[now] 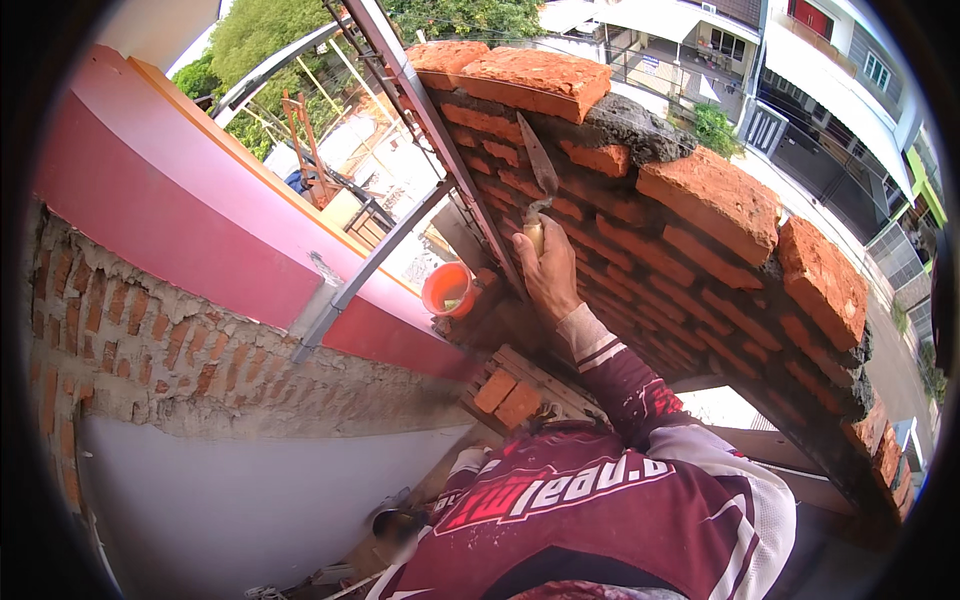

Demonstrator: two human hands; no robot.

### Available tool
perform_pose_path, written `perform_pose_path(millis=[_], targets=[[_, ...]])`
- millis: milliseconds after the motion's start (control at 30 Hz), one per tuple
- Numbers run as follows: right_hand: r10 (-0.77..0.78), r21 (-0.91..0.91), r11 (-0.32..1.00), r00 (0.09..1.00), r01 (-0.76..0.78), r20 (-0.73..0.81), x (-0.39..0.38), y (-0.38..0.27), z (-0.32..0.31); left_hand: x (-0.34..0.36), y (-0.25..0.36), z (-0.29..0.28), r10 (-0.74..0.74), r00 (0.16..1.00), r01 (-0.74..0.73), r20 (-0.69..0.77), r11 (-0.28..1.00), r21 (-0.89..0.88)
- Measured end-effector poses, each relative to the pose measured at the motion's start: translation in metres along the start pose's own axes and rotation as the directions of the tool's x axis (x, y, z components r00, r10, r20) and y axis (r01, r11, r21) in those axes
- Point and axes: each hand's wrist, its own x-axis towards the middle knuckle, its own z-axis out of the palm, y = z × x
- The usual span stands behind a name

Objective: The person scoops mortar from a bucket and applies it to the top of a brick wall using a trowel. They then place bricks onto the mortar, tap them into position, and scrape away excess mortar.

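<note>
My right hand (552,275) is closed around the short wooden handle of a pointed trowel (540,165). Its narrow metal blade points up and away, in front of the inner face of a red brick wall (640,270); whether it touches the wall I cannot tell. Along the wall's top lie large bricks, among them one at the far end (540,80) and one nearer (715,195). Dark mortar (640,130) fills the gap between them. Only part of my left sleeve (467,462) shows beside my body; I cannot make out the left hand.
An orange bucket (449,290) stands beyond my hand, near the wall's foot. Loose bricks (508,397) lie on boards below. A metal post (430,110) rises along the wall's left end, with a grey bar (370,275) beside it. A pink wall (200,220) runs at left; houses stand beyond the brick wall.
</note>
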Motion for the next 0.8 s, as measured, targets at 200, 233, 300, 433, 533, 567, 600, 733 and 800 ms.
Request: perform_pose_path(millis=[200,233,300,433,533,567,600,733,800], targets=[[0.098,-0.134,0.989,0.946,-0.058,0.308,0.009,0.008,0.014,-0.053,-0.008,-0.025,0.051,0.996,-0.057,0.073,0.995,0.083],[0.072,-0.120,0.992,0.959,-0.040,0.276,0.019,0.009,0.019,-0.060,-0.014,-0.029,0.053,0.995,-0.061,0.080,0.993,0.097],[0.114,-0.144,0.987,0.957,-0.077,0.267,0.029,0.016,0.023,-0.073,-0.027,-0.036,0.051,0.994,-0.062,0.095,0.991,0.120],[0.096,-0.097,0.991,0.990,-0.087,0.099,-0.006,0.043,0.003,-0.093,-0.061,-0.054,0.019,0.993,-0.038,0.116,0.986,0.165],[0.177,-0.115,0.981,0.961,-0.155,0.213,-0.070,0.069,-0.020,-0.107,-0.090,-0.065,-0.021,0.991,-0.005,0.131,0.980,0.197],[0.199,-0.133,0.977,0.942,-0.168,0.269,-0.091,0.079,-0.029,-0.110,-0.098,-0.069,-0.033,0.990,0.005,0.135,0.978,0.209],[0.235,-0.181,0.966,0.919,-0.185,0.315,-0.112,0.092,-0.037,-0.113,-0.106,-0.073,-0.048,0.989,0.015,0.143,0.975,0.221],[0.580,-0.496,0.800,0.645,-0.337,0.498,-0.199,0.174,-0.075,-0.116,-0.128,-0.082,-0.091,0.982,0.046,0.164,0.964,0.261],[0.717,-0.643,0.685,0.478,-0.343,0.508,-0.253,0.229,-0.105,-0.117,-0.137,-0.087,-0.104,0.979,0.051,0.176,0.959,0.278]])
